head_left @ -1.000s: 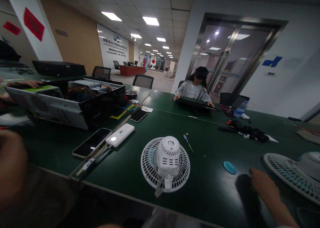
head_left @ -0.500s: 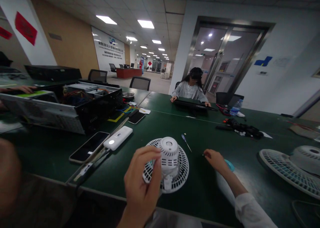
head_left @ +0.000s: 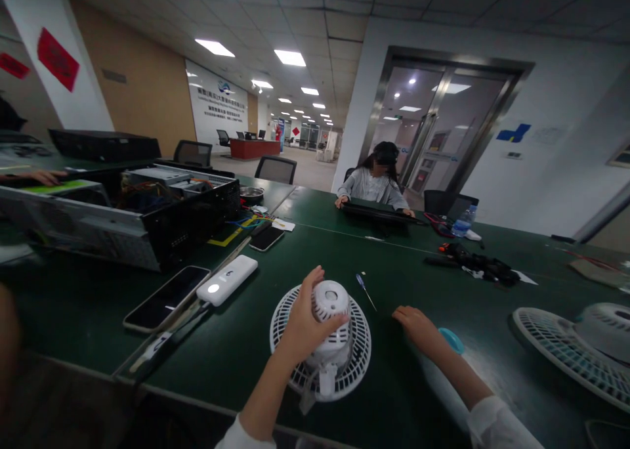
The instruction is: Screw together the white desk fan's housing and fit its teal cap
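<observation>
A small white fan lies face down on the green table, its round motor housing pointing up. My left hand is wrapped round that housing from the left, thumb across its front. My right hand rests knuckles up on the table just right of the fan's grille, fingers curled; whether anything is in them is hidden. A thin blue-handled screwdriver lies beyond the fan, between the two hands. A flat blue disc sits right beside my right wrist.
A white power bank and a phone lie to the left, near an open black computer case. Another white fan lies at the right edge. A person sits across the table with a keyboard. Black tools lie far right.
My left hand has closed on the fan's motor housing, having hovered in front of it half a second ago. My right hand came forward from the table's near edge and stays by the blue disc.
</observation>
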A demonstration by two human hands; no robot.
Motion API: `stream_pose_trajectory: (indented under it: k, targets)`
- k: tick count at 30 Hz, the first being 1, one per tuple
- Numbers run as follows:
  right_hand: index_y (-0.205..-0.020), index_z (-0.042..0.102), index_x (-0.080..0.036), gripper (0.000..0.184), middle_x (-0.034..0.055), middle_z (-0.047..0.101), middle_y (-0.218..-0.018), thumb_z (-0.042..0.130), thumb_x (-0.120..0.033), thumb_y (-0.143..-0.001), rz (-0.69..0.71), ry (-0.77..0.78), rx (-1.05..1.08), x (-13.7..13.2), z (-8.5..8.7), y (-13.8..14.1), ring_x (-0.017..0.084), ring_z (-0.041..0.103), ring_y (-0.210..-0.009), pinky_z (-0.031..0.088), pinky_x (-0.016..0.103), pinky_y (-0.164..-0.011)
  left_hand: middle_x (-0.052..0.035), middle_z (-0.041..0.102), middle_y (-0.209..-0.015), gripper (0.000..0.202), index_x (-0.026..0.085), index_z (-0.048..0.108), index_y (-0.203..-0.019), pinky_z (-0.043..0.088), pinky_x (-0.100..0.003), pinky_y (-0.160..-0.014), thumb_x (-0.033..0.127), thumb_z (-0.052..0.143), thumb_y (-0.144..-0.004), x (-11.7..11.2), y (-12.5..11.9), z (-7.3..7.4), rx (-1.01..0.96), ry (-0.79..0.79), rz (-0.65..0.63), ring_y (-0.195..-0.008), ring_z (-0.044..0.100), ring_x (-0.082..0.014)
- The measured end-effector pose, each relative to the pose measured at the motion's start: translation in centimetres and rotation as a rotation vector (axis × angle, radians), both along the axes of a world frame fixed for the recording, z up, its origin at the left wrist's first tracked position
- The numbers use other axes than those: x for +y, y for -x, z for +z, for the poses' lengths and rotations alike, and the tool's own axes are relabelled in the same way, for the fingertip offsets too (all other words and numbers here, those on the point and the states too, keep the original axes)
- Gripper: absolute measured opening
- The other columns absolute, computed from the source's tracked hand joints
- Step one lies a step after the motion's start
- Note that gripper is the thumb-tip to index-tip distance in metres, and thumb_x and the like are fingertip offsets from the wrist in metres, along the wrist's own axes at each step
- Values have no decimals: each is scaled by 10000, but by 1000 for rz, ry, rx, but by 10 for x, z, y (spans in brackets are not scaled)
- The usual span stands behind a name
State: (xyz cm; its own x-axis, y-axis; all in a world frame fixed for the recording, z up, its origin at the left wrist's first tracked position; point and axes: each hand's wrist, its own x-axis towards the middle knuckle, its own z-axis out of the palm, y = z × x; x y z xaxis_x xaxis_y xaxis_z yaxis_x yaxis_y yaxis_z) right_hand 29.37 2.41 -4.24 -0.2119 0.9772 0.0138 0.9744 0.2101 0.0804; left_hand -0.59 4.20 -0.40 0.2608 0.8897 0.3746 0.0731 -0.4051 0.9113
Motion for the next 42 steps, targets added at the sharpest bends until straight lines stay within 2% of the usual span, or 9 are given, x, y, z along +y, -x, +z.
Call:
stream_pose_trajectory:
  k: [4, 7, 10, 15, 18, 21, 29, 37, 42]
  targets:
    - [-852, 673, -155, 379, 95, 670, -906, 393, 75, -743, 40, -58, 45, -1, -2, -2, 198, 620, -868, 478, 360, -791, -105, 451, -1308, 767, 214, 311, -1315, 302, -458, -1047, 280, 721, -670, -3, 0, -7, -43, 35, -48, -1197, 443, -277]
    - [-785, 678, -158, 355, 108, 675, -831, 402, 53, -713, 49, -132, 123, 0, 1, -3, 227, 633, -786, 490, 392, -739, -101, 458, -1287, 714, 215, 358, -1279, 333, -452, -1021, 251, 717, -664, -8, 0, -8, -41, 44, -51, -1175, 454, -281]
    - [-833, 664, -155, 279, 122, 666, -855, 416, -40, -775, 43, -256, 248, -1, 17, 7, 236, 633, -787, 503, 402, -722, -97, 472, -1257, 647, 218, 396, -1244, 372, -444, -984, 249, 705, -677, -10, 1, -7, -31, 56, -55, -1143, 476, -283]
    - [-943, 607, -185, 182, 76, 648, -951, 447, -250, -887, 154, -378, 489, -12, 62, 70, 169, 615, -901, 512, 291, -771, -94, 492, -1235, 625, 211, 417, -1221, 366, -437, -990, 232, 710, -669, -8, 0, -8, -59, 13, -57, -1141, 476, -280]
    - [-877, 620, -195, 91, 38, 662, -873, 535, -215, -852, 438, -270, 811, -19, 81, 117, 142, 620, -832, 504, 265, -740, -94, 499, -1225, 614, 201, 419, -1213, 364, -433, -992, 227, 705, -670, -8, 0, -9, -83, 4, -58, -1135, 480, -276]
    - [-816, 633, -195, 53, 19, 677, -802, 586, -170, -813, 530, -243, 947, -18, 88, 144, 134, 622, -780, 493, 265, -720, -88, 503, -1218, 578, 202, 422, -1203, 360, -429, -997, 222, 687, -689, -10, 1, -7, -96, 8, -57, -1134, 483, -268]
    - [-758, 647, -183, 78, 31, 686, -791, 595, -126, -767, 420, -173, 930, -12, 92, 145, 144, 630, -733, 494, 270, -679, -87, 509, -1207, 574, 203, 428, -1202, 385, -419, -979, 214, 690, -691, -11, 0, -6, -101, -9, -74, -1113, 503, -262]
    - [-708, 658, -170, 130, 23, 696, -778, 612, -48, -712, 458, -64, 840, -11, 109, 148, 128, 639, -717, 486, 237, -669, -91, 509, -1199, 584, 189, 427, -1203, 383, -409, -969, 218, 691, -683, -10, 0, -7, -93, -21, -72, -1103, 502, -260]
    - [-711, 664, -171, 120, 21, 697, -786, 617, -61, -719, 453, -38, 825, -10, 112, 148, 122, 642, -701, 497, 234, -657, -89, 506, -1199, 575, 195, 423, -1203, 379, -418, -971, 237, 688, -695, -10, 0, -6, -99, -29, -81, -1103, 501, -262]
